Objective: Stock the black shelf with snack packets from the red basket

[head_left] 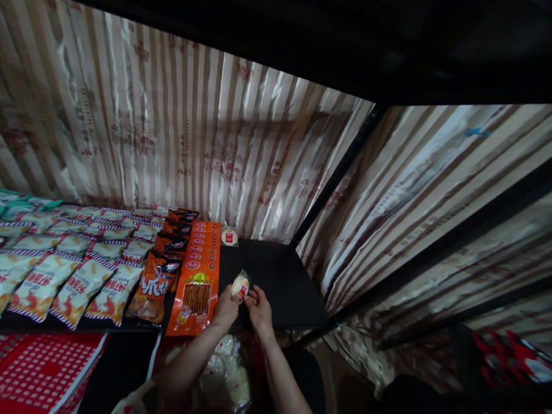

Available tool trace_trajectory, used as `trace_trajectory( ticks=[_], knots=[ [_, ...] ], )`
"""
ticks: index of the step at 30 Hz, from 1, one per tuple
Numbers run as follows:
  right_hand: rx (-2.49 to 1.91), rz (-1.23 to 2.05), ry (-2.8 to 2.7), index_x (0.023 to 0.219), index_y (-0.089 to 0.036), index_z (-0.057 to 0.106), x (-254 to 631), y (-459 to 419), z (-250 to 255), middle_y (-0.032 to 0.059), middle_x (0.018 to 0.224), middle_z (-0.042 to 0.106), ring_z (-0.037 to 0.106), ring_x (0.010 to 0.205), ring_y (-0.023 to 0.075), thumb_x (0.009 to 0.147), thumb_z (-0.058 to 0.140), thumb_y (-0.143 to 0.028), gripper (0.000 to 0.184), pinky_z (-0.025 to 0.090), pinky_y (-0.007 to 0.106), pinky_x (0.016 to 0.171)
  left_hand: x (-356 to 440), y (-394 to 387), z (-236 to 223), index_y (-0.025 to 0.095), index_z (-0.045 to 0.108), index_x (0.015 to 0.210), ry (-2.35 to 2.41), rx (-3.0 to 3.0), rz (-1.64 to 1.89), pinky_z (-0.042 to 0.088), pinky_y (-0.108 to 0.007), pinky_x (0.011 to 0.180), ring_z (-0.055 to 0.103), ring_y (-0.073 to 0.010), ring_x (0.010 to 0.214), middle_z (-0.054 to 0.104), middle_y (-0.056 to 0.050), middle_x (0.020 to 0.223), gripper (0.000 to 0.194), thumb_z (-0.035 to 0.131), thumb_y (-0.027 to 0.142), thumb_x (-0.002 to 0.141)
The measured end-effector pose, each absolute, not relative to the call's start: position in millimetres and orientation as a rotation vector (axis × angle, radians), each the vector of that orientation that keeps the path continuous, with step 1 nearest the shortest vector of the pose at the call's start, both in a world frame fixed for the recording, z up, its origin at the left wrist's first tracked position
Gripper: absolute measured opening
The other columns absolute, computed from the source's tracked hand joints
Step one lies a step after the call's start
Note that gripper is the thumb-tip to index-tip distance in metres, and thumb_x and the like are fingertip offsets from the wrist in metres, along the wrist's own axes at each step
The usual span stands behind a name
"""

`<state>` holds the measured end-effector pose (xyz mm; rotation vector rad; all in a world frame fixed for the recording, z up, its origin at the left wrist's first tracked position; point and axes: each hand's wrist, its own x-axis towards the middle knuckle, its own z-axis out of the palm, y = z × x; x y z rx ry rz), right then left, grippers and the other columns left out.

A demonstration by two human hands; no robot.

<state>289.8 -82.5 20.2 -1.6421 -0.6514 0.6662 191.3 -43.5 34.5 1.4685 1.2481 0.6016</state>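
Note:
My left hand (226,308) is closed around a small round white snack in a clear wrapper with a red label (240,287), held above the black shelf (273,274). My right hand (259,311) has its fingers bent together at the packet's right edge and seems to pinch the wrapper. A similar round white packet (229,237) lies at the back of the shelf against the curtain. Just left of my hands is a row of overlapping orange snack-stick packs (194,289). Below my forearms, a clear bag (225,372) holds several more white rounded packets.
Dark orange bags (150,287) and rows of pale snack bags (71,286) fill the shelf's left side, with green bags (11,203) at the far left. A red basket (35,367) stands below. A striped curtain (192,118) hangs behind; a black post (336,179) rises at right.

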Motion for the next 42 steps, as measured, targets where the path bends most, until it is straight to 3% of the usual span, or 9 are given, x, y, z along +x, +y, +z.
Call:
trace_trajectory(
  ticks=[7,14,21,27,33,38,42],
  knots=[
    [-1.571,0.822,-0.621,0.107,-0.012,0.056,293.9,-77.9,12.3,0.0086,0.086,0.070,0.066,0.076,0.0209,0.058,0.064,-0.035,0.055,0.051,0.029,0.069,197.6,-43.3,37.4,0.016,0.049,0.104,1.110,1.162,0.711,0.047,-0.017,0.064,0.061,-0.0111,0.085,0.063,-0.005,0.101,0.024,0.037,0.014,0.084],
    [-1.458,0.912,-0.619,0.085,-0.014,0.062,297.0,-69.5,18.7,0.0048,0.071,0.070,0.065,0.068,0.0196,0.053,0.068,-0.035,0.038,0.049,0.029,0.068,200.7,-33.8,40.2,0.015,0.052,0.106,1.301,1.328,0.634,0.047,-0.019,0.067,0.062,-0.0124,0.085,0.065,-0.007,0.100,0.025,0.040,0.015,0.083],
    [-1.500,0.920,-0.645,0.087,-0.014,0.062,304.3,-57.9,23.8,0.0034,0.069,0.068,0.063,0.065,0.0169,0.059,0.064,-0.040,0.038,0.047,0.025,0.062,204.1,-18.2,41.1,0.011,0.056,0.105,1.476,1.512,0.575,0.042,-0.024,0.080,0.059,-0.0174,0.097,0.064,-0.011,0.106,0.027,0.048,0.017,0.080],
    [-1.557,0.846,-0.724,0.085,-0.016,0.062,313.1,-40.2,28.2,0.0033,0.070,0.068,0.063,0.066,0.0183,0.058,0.062,-0.039,0.035,0.048,0.026,0.061,203.6,-7.6,51.3,0.009,0.037,0.126,1.601,1.600,0.482,0.041,-0.026,0.079,0.060,-0.0192,0.099,0.064,-0.012,0.107,0.047,0.047,0.021,0.082],
    [-1.632,0.782,-0.817,0.088,-0.018,0.062,325.6,-20.0,17.9,0.0030,0.075,0.069,0.064,0.071,0.0188,0.063,0.059,-0.036,0.031,0.048,0.027,0.064,207.9,0.3,56.6,0.014,0.049,0.110,1.620,1.737,0.487,0.041,-0.023,0.077,0.059,-0.0168,0.097,0.064,-0.009,0.106,0.030,0.043,0.016,0.082],
    [-1.769,0.694,-0.889,0.089,-0.020,0.064,334.0,-7.8,12.3,0.0022,0.076,0.070,0.065,0.072,0.0188,0.066,0.057,-0.033,0.027,0.048,0.027,0.065,213.1,10.2,53.9,0.013,0.054,0.109,1.656,1.854,0.459,0.039,-0.025,0.087,0.055,-0.0185,0.103,0.059,-0.011,0.109,0.032,0.044,0.016,0.079],
    [-1.847,0.638,-0.951,0.089,-0.020,0.064,336.2,1.0,13.1,0.0023,0.076,0.069,0.064,0.071,0.0182,0.068,0.055,-0.031,0.026,0.047,0.027,0.065,218.3,18.8,47.6,0.007,0.044,0.122,1.693,1.841,0.465,0.037,-0.028,0.091,0.051,-0.0213,0.108,0.056,-0.015,0.115,0.044,0.044,0.017,0.079]
  ],
)
